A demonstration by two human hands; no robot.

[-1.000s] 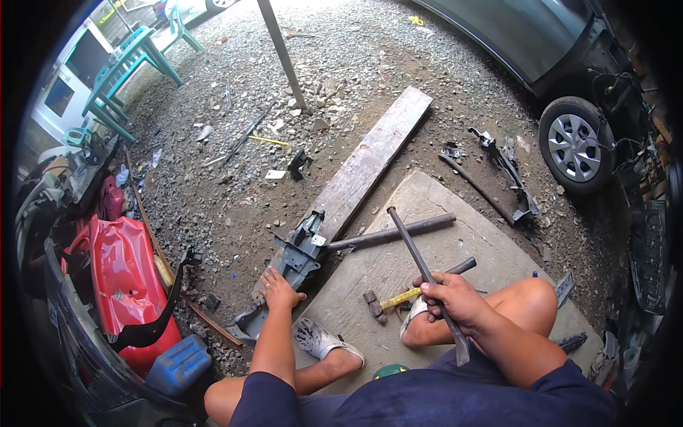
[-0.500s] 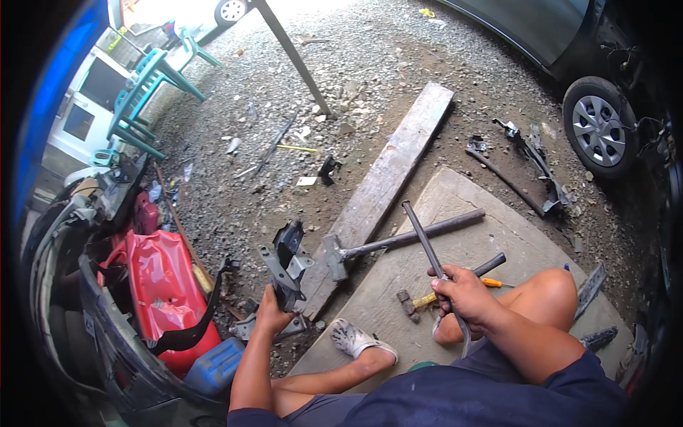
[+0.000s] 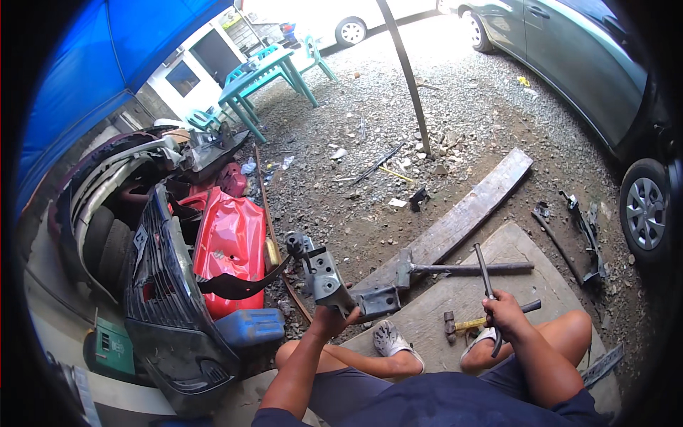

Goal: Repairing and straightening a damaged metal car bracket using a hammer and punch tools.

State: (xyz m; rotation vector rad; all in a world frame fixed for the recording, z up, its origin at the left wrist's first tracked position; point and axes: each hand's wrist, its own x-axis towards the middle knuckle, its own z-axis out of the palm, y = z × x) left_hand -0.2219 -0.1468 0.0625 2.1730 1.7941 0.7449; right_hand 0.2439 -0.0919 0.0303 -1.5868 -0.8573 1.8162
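My left hand [image 3: 333, 320] grips a grey metal car bracket [image 3: 329, 281] with round holes in its face, held up over the ground left of the concrete slab. A dark metal section [image 3: 380, 303] shows beside that hand; whether it joins the bracket I cannot tell. My right hand [image 3: 506, 312] is closed around a pry bar [image 3: 486, 274], tilted upright with its curved end down near my leg. Between the hands, a sledgehammer [image 3: 469, 269] lies with its head to the left. Nearer me is a smaller hammer [image 3: 451, 326] with yellow on its handle.
A wooden plank [image 3: 459, 220] lies beyond the concrete slab [image 3: 516, 245]. At left are a red body panel [image 3: 231, 245], a blue jug [image 3: 250, 326] and a black grille [image 3: 167, 270]. A thin post [image 3: 409, 78] stands ahead; a car wheel [image 3: 644, 206] is at right.
My view has swung left, so the scene sits farther right. The bracket in my left hand has turned, showing its flat holed face. My right hand still holds the pry bar, now more upright.
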